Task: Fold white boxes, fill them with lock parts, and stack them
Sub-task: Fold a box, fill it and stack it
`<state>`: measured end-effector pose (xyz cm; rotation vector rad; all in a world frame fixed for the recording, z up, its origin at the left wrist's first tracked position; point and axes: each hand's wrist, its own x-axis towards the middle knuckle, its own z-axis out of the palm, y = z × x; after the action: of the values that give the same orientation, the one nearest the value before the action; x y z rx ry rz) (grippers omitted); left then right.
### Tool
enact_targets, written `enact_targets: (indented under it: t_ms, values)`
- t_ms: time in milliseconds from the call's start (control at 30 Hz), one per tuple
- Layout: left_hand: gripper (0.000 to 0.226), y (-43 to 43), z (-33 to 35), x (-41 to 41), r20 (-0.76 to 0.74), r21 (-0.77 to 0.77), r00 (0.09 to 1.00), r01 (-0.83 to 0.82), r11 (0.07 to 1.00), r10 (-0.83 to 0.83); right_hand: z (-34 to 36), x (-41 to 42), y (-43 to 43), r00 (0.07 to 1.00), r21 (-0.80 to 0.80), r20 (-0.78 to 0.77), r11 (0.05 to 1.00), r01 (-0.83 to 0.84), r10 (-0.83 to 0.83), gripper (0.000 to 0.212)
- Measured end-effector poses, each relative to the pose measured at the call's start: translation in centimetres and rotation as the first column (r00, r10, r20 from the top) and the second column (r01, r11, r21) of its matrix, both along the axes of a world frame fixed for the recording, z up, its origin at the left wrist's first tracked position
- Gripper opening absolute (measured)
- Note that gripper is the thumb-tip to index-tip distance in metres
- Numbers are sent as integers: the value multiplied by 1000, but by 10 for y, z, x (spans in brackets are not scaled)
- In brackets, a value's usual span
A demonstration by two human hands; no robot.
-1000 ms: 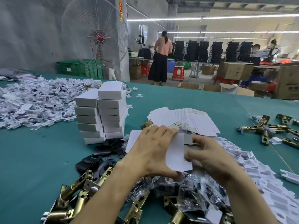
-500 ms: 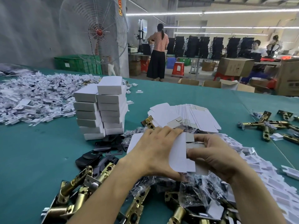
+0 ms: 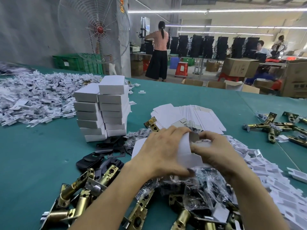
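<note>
Box [image 3: 186,151], white and half folded, sits between my two hands just above the green table [image 3: 41,163], over a heap of clear plastic bags [image 3: 207,183]. My left hand [image 3: 159,153] grips it from the left, fingers curled over its top and thumb along the near edge. My right hand [image 3: 216,153] holds its open right end, fingers bent onto the flaps there, thumb against the near side.

Brass latches [image 3: 79,193] lie near my left forearm, with black plates [image 3: 99,156] just beyond them. Farther back on the left stand two stacks of closed boxes [image 3: 103,112], touching each other. Flat box blanks [image 3: 191,115] are fanned out beyond my hands. White card inserts [image 3: 265,171] spread along my right arm.
</note>
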<state>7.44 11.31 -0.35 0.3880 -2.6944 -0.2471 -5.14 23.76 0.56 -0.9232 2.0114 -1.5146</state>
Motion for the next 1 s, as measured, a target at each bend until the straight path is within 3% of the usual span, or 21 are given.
enact_targets:
  t_ms: [133,300,400,567,633,867,1000]
  values:
    - [90,-6,1,1,-202,86,969,-123,989,138,13,6,1,992,-251,16,960,125,-124,34]
    - [93,-3,2,1,-392,251,885,-158,955,250,25,30,-5,952,-498,-250,867,29,-176,11]
    - [86,-5,3,2,-436,298,847,-184,937,305,19,35,-12,870,-426,-460,904,-43,-175,10]
    - [60,-1,3,3,-492,316,793,-220,923,358,5,43,-21,742,-373,-630,927,-29,-230,12]
    - [55,0,4,2,-525,304,769,-232,924,366,3,46,-23,743,-413,-610,911,-1,-275,20]
    - [62,3,1,-2,-584,165,750,-265,950,310,7,47,-21,727,-549,-548,834,60,-414,14]
    - [67,0,1,-2,-607,117,736,-292,949,301,4,43,-25,785,-445,-543,895,32,-298,8]
